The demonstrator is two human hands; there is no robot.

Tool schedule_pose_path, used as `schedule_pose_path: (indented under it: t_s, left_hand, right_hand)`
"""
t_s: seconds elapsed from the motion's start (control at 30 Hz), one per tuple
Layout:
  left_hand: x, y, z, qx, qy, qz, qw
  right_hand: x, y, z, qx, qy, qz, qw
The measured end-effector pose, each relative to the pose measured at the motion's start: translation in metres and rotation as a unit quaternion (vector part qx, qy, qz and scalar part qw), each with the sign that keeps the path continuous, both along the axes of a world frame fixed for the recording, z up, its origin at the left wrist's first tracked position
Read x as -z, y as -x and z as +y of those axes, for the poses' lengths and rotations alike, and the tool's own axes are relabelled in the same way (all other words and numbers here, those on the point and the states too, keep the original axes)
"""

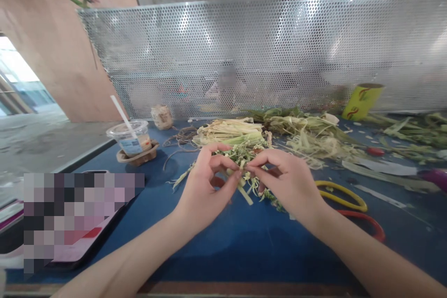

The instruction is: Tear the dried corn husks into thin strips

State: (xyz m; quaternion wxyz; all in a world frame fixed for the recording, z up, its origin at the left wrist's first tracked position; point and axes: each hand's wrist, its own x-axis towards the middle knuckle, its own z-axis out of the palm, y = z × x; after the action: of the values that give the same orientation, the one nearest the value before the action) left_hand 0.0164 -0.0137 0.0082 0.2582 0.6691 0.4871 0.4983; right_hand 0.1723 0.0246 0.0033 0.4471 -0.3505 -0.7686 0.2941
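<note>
My left hand (206, 181) and my right hand (284, 179) meet over the blue table (223, 247), fingertips pinched together on a small bunch of green and pale plant stems (244, 167). Short stem pieces hang down between the two hands. Just behind the hands lies a bundle of pale split stalks (230, 132). More loose green leaves and strips (310, 137) spread out to the right of it.
A plastic cup with a straw (132, 138) stands in a cardboard holder at the left. Yellow and red scissor handles (349, 202) lie right of my right hand. A yellow tube (361, 101) stands by the perforated metal screen (244, 51). Twine (179, 137) lies near a small roll (162, 116).
</note>
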Motion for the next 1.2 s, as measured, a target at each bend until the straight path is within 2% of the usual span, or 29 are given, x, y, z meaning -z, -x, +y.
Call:
schedule_pose_path:
  t_s: [0.13, 0.27, 0.43, 0.53, 0.7, 0.83, 0.97, 1.1, 1.2]
  left_hand:
    - [0.002, -0.001, 0.0, -0.001, -0.01, -0.006, 1.0]
    - [0.006, -0.002, -0.001, -0.011, -0.014, -0.02, 1.0]
    - [0.013, -0.005, -0.004, -0.037, -0.153, 0.019, 0.987]
    - [0.015, -0.004, -0.006, -0.038, -0.211, 0.034, 0.976]
    - [0.014, -0.003, -0.011, -0.05, -0.238, 0.033, 0.969]
    - [0.006, -0.006, -0.017, -0.017, -0.25, -0.023, 0.968]
    - [-0.003, -0.007, -0.021, 0.049, -0.189, -0.107, 0.975]
    - [-0.003, -0.003, -0.021, 0.135, -0.166, -0.144, 0.966]
    - [-0.001, 0.001, -0.021, 0.157, -0.188, -0.136, 0.96]
  right_hand:
    - [-0.002, -0.001, 0.001, 0.019, -0.066, -0.05, 0.996]
    - [-0.001, 0.0, -0.002, 0.064, -0.187, -0.116, 0.973]
    - [0.004, 0.001, -0.009, 0.147, -0.311, -0.153, 0.926]
    - [0.003, -0.001, -0.011, 0.148, -0.375, -0.174, 0.898]
    - [-0.001, -0.008, -0.012, 0.113, -0.476, -0.191, 0.851]
    - [-0.005, -0.012, -0.017, 0.087, -0.545, -0.161, 0.818]
    - [-0.011, -0.016, -0.025, 0.082, -0.61, -0.103, 0.782]
    - [-0.016, -0.02, -0.033, 0.053, -0.614, -0.13, 0.777]
    - [-0.018, -0.024, -0.036, 0.04, -0.609, -0.14, 0.78]
